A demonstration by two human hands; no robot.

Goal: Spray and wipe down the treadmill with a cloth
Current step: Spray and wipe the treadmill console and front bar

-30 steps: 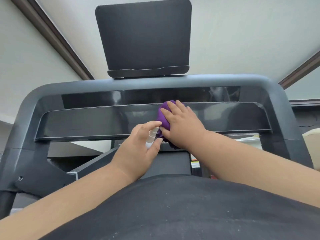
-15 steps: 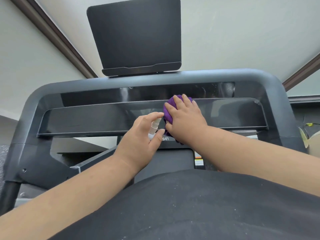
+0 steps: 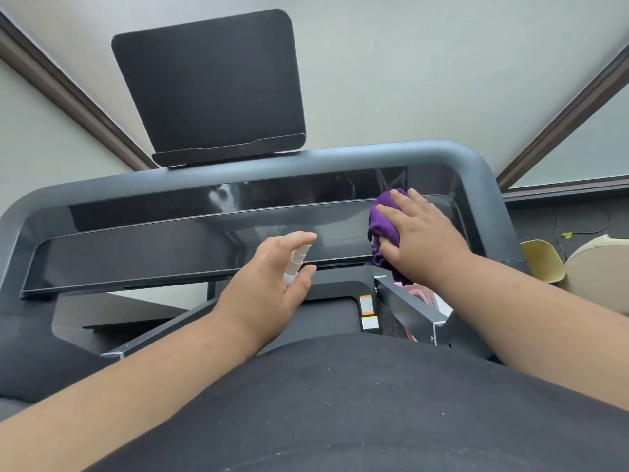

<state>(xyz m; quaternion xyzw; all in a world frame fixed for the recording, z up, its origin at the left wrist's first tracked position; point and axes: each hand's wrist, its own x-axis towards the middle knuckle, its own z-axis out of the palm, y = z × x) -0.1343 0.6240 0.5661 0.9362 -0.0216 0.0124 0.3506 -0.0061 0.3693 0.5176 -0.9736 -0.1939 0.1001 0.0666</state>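
The treadmill's glossy black console panel (image 3: 153,243) runs across the view inside a grey frame (image 3: 340,165). My right hand (image 3: 425,240) presses a bunched purple cloth (image 3: 383,223) flat against the panel's right end. My left hand (image 3: 269,287) holds a small white spray bottle (image 3: 297,258) just in front of the panel's lower edge, near the middle, index finger resting over the nozzle. A dark tablet holder (image 3: 211,83) stands upright on top of the frame.
The treadmill deck and side rails (image 3: 408,308) lie below the console. A yellow-green chair (image 3: 541,264) and a beige round object (image 3: 599,264) stand to the right on the floor. My black shirt fills the lower view.
My right hand has slid the purple cloth from the middle of the panel to its right end. My left hand with the spray bottle has stayed near the middle.
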